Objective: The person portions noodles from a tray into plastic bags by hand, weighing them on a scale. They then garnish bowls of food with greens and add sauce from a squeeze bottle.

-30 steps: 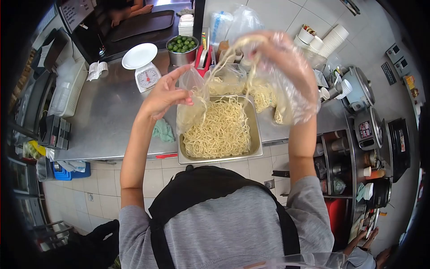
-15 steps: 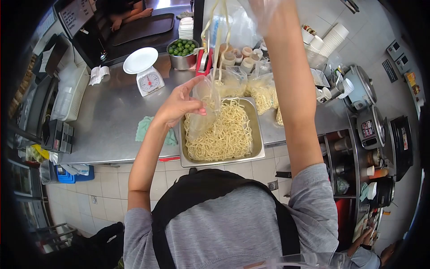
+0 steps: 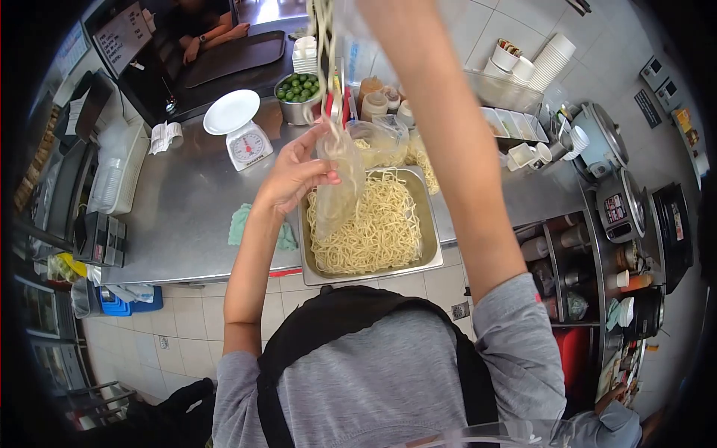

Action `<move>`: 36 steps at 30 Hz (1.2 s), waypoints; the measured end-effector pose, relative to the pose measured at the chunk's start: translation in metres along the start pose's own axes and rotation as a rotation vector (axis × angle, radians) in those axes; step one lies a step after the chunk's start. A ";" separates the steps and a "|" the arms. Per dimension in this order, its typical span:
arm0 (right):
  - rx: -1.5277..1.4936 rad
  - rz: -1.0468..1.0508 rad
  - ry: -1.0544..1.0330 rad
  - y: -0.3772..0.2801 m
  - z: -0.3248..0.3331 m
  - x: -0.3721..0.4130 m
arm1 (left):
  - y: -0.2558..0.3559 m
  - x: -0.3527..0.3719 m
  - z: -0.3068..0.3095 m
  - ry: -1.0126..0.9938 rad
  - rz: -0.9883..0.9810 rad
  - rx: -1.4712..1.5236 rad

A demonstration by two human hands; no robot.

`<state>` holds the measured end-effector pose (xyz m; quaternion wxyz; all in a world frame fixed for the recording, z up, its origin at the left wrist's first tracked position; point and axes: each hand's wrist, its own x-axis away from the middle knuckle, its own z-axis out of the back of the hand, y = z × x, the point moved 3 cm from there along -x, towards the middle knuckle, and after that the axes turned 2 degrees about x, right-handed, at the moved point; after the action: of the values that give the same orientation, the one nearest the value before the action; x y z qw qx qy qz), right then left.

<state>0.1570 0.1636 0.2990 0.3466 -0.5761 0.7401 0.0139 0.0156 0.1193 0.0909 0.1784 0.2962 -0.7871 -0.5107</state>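
My left hand (image 3: 302, 172) is closed on the rim of a clear plastic bag (image 3: 340, 198), which hangs over a metal tray (image 3: 432, 231) of pale noodles (image 3: 366, 239). Long noodle strands (image 3: 325, 67) hang from above the top edge of the view down into the bag's mouth. My right arm is raised toward the top; my right hand (image 3: 381, 11) is blurred and cut off by the frame edge, so its fingers are hidden. Bagged noodles (image 3: 381, 142) lie just behind the tray.
A white scale (image 3: 248, 145), a pot of green limes (image 3: 299, 93) and sauce containers (image 3: 376, 104) stand on the metal counter (image 3: 179, 216). A green cloth (image 3: 240, 224) lies left of the tray. Across the counter, a person's arms (image 3: 216, 33) rest near a dark tray (image 3: 235, 60).
My right arm has swung left, and the hanging strands have shifted left with it, now falling into the bag's mouth. My left hand keeps its hold on the bag.
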 end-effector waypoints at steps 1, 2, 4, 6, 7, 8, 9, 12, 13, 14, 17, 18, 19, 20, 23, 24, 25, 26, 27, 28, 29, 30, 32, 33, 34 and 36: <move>-0.016 -0.001 0.044 0.010 0.015 0.017 | 0.002 0.000 0.000 -0.009 -0.001 0.002; -0.030 0.022 0.099 0.021 0.034 0.035 | 0.005 0.000 0.001 -0.018 -0.002 0.005; 0.001 0.198 0.202 0.046 0.063 0.072 | 0.010 0.001 -0.002 -0.007 -0.023 0.006; 0.324 0.065 0.279 0.075 0.130 0.123 | 0.012 0.004 -0.002 0.011 -0.028 0.000; 0.548 0.027 0.325 0.087 0.151 0.145 | 0.013 0.005 0.000 0.024 -0.023 -0.008; 0.938 0.023 0.212 0.089 0.146 0.165 | 0.014 0.007 0.002 0.036 -0.014 -0.018; 1.324 0.023 0.089 0.085 0.140 0.180 | 0.013 0.009 0.006 0.014 0.007 -0.080; 1.782 -0.201 -0.233 0.065 0.132 0.200 | 0.008 0.014 0.011 -0.068 0.093 -0.266; 2.123 -0.076 -0.610 0.064 0.140 0.194 | 0.008 0.017 0.007 -0.101 0.132 -0.327; 2.201 -0.312 -0.673 0.068 0.155 0.187 | 0.007 0.020 0.003 -0.138 0.175 -0.389; 2.303 -0.774 -0.879 0.068 0.128 0.156 | -0.016 0.013 0.014 -0.075 0.157 -0.319; 2.311 -0.736 -0.972 0.062 0.108 0.143 | -0.014 0.011 0.016 -0.048 0.162 -0.328; 2.314 -0.701 -1.067 0.059 0.100 0.135 | -0.012 0.009 0.019 -0.020 0.169 -0.335; 2.289 -0.552 -0.982 0.054 0.106 0.129 | -0.012 0.009 0.021 0.009 0.179 -0.338; 2.250 -0.293 -0.729 0.028 0.120 0.130 | -0.006 0.009 0.021 0.001 0.149 -0.307; 2.288 -0.317 -0.639 0.019 0.107 0.139 | -0.003 0.011 0.022 0.012 0.133 -0.299; 2.324 -0.341 -0.548 0.016 0.099 0.149 | 0.001 0.014 0.022 0.022 0.117 -0.291; 2.268 -0.446 -0.478 0.020 0.102 0.162 | 0.004 0.016 0.022 0.030 0.101 -0.284; 2.210 -0.546 -0.408 0.026 0.112 0.178 | 0.008 0.019 0.020 0.027 0.065 -0.272; 2.147 -0.642 -0.336 0.032 0.125 0.193 | 0.011 0.023 0.018 0.023 0.029 -0.262; 2.080 -0.598 -0.275 0.041 0.142 0.208 | 0.013 0.027 0.017 0.018 -0.007 -0.253; 2.010 -0.554 -0.213 0.053 0.164 0.224 | 0.011 0.027 0.016 -0.003 -0.006 -0.275; 1.930 -0.525 -0.201 0.058 0.175 0.229 | -0.001 0.027 0.018 -0.046 -0.003 -0.320; 1.922 -0.537 -0.250 0.052 0.178 0.224 | -0.008 0.028 0.022 -0.067 0.010 -0.390; 1.915 -0.547 -0.295 0.046 0.176 0.218 | -0.015 0.029 0.026 -0.090 0.024 -0.461; 1.408 -0.590 -0.114 0.023 0.150 0.204 | -0.019 0.031 0.030 -0.096 0.042 -0.521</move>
<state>0.1921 0.0621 0.0682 0.6589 -0.3914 0.3708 -0.5244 -0.0202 0.1138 0.0606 0.2214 0.1995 -0.6427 -0.7058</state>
